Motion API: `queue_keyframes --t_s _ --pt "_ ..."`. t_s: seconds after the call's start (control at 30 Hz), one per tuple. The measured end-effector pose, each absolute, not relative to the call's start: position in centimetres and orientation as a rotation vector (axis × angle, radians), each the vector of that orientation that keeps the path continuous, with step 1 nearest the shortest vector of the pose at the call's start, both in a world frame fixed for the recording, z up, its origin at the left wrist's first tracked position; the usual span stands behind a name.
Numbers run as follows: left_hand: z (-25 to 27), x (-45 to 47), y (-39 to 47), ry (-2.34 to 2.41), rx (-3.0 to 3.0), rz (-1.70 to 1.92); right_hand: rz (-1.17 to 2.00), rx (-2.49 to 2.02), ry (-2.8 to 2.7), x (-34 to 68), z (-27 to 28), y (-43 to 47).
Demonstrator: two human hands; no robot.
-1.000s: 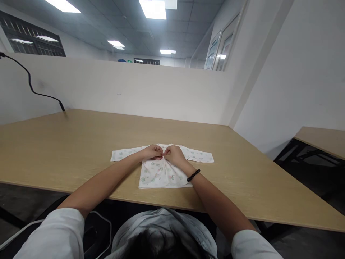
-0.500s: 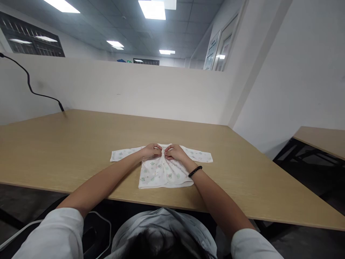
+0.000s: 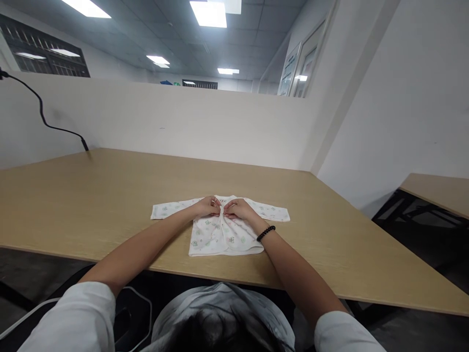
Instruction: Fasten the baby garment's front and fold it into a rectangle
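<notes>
A small white baby shirt with a faint green and pink print lies on the table, its sleeves spread out to both sides and its neckline facing away from me. My left hand pinches the fabric at the upper front opening. Just to its right, my right hand pinches the other front edge, with a dark beaded bracelet on that wrist. Both sets of fingertips nearly meet below the collar, where the cloth gathers into small folds. Any fastener between the fingers is too small to make out.
The wooden table reaches back to a low white partition. A black bendable stalk stands at the far left. Another table is off to the right, by the wall. A white cable loops below the front edge.
My left hand has shifted very slightly, and a little more of the collar's inside shows. My right hand stays in nearly the same place, and the shirt has hardly moved.
</notes>
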State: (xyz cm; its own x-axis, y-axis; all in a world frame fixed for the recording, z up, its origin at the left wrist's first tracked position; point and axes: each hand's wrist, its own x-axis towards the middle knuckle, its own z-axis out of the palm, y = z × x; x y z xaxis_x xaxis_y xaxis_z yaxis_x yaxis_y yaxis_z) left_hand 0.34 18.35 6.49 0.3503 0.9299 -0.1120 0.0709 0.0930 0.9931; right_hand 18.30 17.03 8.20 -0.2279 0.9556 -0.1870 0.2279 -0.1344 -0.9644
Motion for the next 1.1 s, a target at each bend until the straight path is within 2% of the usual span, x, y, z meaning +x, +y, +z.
queue_keyframes --t_s 0.53,0.83,0.97,1.1 --pt "5.9 0.6 18.5 1.006 1.338 0.964 1.403 -1.392 -1.497 18.2 8.3 17.0" --pt "6.1 0.0 18.8 0.982 1.785 0.883 1.396 -1.361 -1.628 18.4 8.6 16.8" --pt "6.6 -0.8 19.3 1.093 2.175 1.013 1.137 -1.448 -1.69 18.8 8.7 17.2" --pt "7.0 -1.6 19.1 0.87 2.522 0.822 0.91 -1.428 -1.969 19.6 8.8 17.3"
